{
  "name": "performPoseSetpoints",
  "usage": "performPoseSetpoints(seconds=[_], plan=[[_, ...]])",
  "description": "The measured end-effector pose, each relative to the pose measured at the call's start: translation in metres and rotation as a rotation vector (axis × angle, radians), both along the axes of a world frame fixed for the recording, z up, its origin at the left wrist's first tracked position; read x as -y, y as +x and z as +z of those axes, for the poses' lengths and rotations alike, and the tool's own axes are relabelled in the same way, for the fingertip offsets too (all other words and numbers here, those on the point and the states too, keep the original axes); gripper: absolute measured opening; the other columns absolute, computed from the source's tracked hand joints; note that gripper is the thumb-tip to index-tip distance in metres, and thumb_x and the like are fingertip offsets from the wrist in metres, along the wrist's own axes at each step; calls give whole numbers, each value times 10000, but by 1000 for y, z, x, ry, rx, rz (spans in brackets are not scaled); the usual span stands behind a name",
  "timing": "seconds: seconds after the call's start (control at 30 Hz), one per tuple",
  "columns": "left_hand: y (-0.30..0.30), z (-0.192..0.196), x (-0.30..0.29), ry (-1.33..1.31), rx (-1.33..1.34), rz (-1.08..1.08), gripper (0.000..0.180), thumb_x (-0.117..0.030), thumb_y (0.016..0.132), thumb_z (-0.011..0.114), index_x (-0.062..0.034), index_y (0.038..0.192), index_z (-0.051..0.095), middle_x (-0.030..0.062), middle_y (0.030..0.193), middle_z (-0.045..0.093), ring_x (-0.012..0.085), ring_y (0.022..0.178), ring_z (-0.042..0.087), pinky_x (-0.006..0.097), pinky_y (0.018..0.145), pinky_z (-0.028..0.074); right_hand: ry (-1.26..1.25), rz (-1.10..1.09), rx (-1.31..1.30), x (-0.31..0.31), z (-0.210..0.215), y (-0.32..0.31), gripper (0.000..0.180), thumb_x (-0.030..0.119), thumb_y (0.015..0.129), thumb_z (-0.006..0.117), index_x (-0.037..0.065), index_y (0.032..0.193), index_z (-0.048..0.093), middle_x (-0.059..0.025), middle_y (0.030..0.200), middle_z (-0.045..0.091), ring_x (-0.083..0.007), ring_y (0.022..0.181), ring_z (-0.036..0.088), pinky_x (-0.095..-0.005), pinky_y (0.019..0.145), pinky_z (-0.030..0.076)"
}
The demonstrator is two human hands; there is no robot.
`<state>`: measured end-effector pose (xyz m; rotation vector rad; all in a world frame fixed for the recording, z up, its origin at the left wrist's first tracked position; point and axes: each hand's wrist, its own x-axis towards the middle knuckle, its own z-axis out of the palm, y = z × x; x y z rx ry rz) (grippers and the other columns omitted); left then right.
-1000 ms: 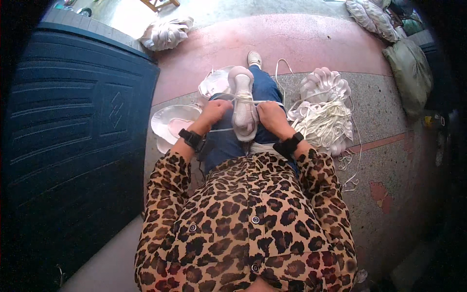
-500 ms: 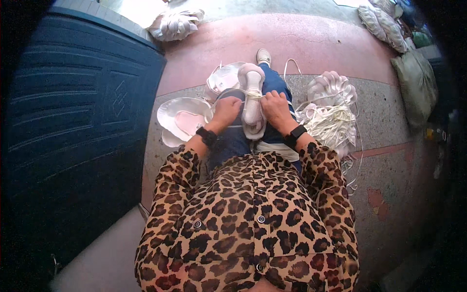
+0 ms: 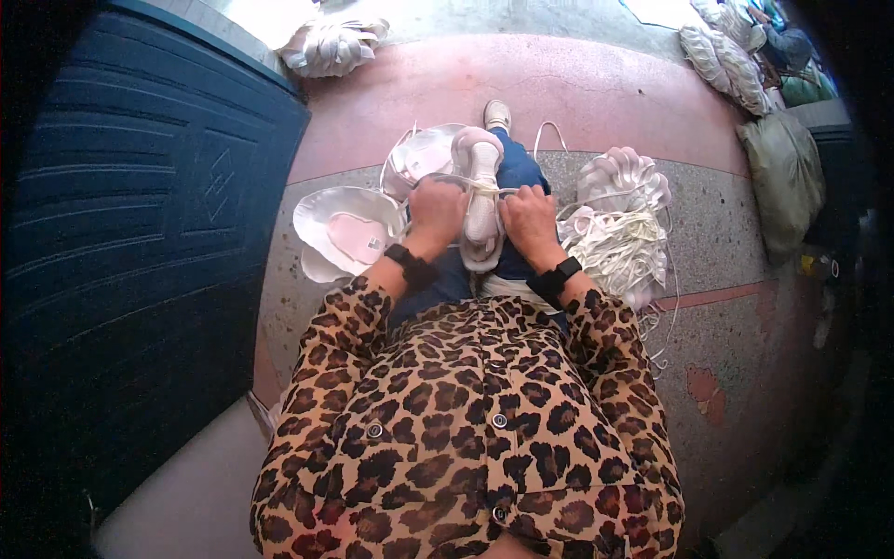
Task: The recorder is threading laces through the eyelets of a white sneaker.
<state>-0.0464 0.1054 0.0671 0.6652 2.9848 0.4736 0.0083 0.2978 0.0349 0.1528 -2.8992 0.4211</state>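
Across my lap lies a long bundle of white and pale pink padded pieces (image 3: pixel 481 216), with a cream cord (image 3: pixel 485 187) round its middle. To the left of the bundle, my left hand (image 3: pixel 438 214) is closed on one side of the cord. My right hand (image 3: pixel 529 221) grips the cord on the other side, fingers curled in. The cord runs roughly level between both fists and crosses the top of the bundle. Most of the cord inside the fists is hidden.
White cupped pieces with pink inside (image 3: pixel 315 211) lie left of my legs. On the right are a heap of cream cords (image 3: pixel 622 252) and a fanned pink-white stack (image 3: pixel 626 175). A blue panelled door (image 3: pixel 158 224) stands left; a pale sack (image 3: pixel 784 182) sits far right.
Both hands have closed into tighter fists on the cord and come slightly nearer to me. The bundle stays on my lap. The whole view has shifted a little.
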Motion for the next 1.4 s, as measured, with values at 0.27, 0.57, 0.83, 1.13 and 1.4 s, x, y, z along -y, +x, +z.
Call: performPoseSetpoints(seconds=[0.27,0.57,0.83,1.13,1.4], plan=[[21,-15,4,-17,23,-2,200,-275,897,620,-86,923,679,102,928,676,346,968,581,531,749,453,-11,37,194,-1,7,7,229,270,839,635,52,883,688,-149,964,632,-337,987,576,-479,820,468],[4,-19,11,449,381,42,271,-292,895,629,-48,866,743,174,894,706,369,894,641,489,824,475,-212,75,67,-6,-9,3,207,138,758,614,36,933,659,-165,921,610,-375,898,568,-496,798,468],[-51,17,-37,453,189,-120,221,-189,908,574,-37,990,711,216,911,706,403,862,673,510,765,508,-219,138,70,-6,5,4,207,148,789,646,56,972,674,-144,922,610,-349,904,573,-466,799,468],[-95,-69,-91,-60,377,-561,337,-31,734,667,2,1067,703,215,889,727,313,815,727,402,714,568,-299,184,-2,6,-5,11,114,140,839,620,43,896,646,-118,909,633,-328,896,588,-461,776,469],[-106,65,-50,765,1203,125,491,-113,866,699,49,1306,554,75,770,691,55,483,543,202,402,398,233,312,30,13,35,-22,103,168,769,624,117,825,694,-60,921,619,-240,956,548,-390,783,401]])
